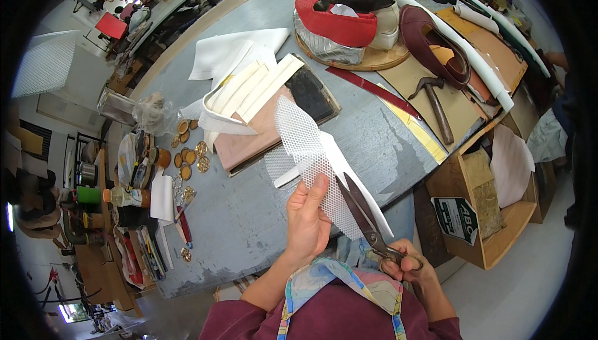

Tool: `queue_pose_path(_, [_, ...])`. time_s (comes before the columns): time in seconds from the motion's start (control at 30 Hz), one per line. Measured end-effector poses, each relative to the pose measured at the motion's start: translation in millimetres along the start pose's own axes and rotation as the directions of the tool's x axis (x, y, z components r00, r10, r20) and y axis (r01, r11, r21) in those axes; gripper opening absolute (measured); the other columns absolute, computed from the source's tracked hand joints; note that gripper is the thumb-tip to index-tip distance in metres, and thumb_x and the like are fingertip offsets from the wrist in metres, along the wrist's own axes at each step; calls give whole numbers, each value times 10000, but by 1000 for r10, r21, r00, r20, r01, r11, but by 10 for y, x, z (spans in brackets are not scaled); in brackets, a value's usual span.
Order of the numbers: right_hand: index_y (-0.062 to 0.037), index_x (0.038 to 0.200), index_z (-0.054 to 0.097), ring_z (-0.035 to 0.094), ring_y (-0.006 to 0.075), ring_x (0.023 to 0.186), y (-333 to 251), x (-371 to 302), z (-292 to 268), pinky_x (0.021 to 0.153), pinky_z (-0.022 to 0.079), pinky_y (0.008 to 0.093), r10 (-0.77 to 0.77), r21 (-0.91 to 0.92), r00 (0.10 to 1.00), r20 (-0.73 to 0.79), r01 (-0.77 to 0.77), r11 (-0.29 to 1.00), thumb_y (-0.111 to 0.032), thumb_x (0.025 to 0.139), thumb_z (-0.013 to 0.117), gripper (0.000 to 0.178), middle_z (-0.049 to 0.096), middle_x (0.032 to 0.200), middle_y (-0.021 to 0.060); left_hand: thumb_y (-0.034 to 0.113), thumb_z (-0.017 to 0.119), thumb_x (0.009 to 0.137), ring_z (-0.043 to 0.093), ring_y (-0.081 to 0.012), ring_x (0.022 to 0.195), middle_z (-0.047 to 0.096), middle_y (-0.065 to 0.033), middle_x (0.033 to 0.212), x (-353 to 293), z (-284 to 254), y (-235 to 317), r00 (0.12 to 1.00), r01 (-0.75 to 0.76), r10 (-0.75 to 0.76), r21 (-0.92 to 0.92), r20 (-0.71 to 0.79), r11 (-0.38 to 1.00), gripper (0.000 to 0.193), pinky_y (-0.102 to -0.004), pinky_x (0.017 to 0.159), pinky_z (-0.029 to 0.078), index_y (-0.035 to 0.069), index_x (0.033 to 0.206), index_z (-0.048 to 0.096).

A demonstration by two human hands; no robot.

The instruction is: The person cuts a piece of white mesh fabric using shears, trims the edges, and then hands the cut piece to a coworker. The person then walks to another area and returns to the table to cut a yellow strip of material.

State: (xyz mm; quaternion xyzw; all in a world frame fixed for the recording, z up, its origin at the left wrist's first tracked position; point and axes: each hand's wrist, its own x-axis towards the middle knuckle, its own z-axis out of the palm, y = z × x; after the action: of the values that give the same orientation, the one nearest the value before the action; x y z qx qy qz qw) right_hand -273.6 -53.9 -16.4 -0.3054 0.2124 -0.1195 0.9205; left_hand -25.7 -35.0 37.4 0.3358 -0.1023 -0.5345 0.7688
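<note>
Pinched between the thumb and fingers of my left hand [306, 221] is a white perforated mesh sheet [321, 175], held up over the table's front edge. My right hand [403, 264] has its fingers in the handles of dark metal scissors [369, 231]. The scissor blades point up and away, slightly apart, along the mesh's right edge. A smooth white strip [336, 156] runs beside the mesh, next to the blades; whether it is joined to the mesh I cannot tell. Another mesh piece [278, 164] lies on the table behind my left hand.
White cut pieces [240, 50] lie on a pinkish block [255, 137] at mid-table. Gold discs [185, 156], jars [128, 197] and tools stand to the left. Shoes [336, 19], a hammer [438, 106] and card sheets are at the far right, above an open wooden drawer [529, 210].
</note>
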Motion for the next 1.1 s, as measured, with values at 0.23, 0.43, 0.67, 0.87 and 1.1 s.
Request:
queue_pose_path(0.23, [-50,692,574,454,63,501,45,-16,-28,482,301,220,-3,-20,1000,8,3,1000,-643,638,873,667,521,579,-8,144,536,1049,677,-158,1076,687,-81,1214,2,26,-13,1000,2,-2,11,-2,1000,262,-337,948,557,31,1281,580])
queue_pose_path(0.43, [-37,703,584,462,58,503,87,31,-28,484,307,215,-35,9,999,14,35,999,-648,638,871,678,522,586,-10,136,551,1042,682,-154,1062,692,-83,1207,-18,-12,-46,1000,-3,3,-8,-12,1000,256,-335,930,563,34,1273,590])
queue_pose_path(0.67, [-44,689,575,455,55,505,45,22,-17,488,295,215,14,-43,1000,-25,-15,999,-709,615,847,723,516,580,-13,139,557,1041,683,-159,1062,697,-82,1198,-20,-33,-72,1000,-2,1,-11,-20,1000,228,-338,921,568,43,1237,622])
queue_pose_path(0.87, [-64,670,548,434,53,504,91,59,18,491,277,217,-22,-31,999,-28,21,999,-724,616,838,723,503,573,-19,97,570,1032,664,-133,1036,698,-71,1176,-39,-10,-96,999,16,-17,-11,-49,1000,183,-312,913,546,48,1192,645])
queue_pose_path(1.1, [-71,683,553,427,52,502,95,107,23,487,271,218,-38,-27,999,-16,38,999,-677,645,850,676,503,573,-24,94,571,1032,662,-125,1022,703,-63,1145,-84,-1,-102,999,9,-9,-5,-52,1000,176,-302,900,543,47,1184,645])
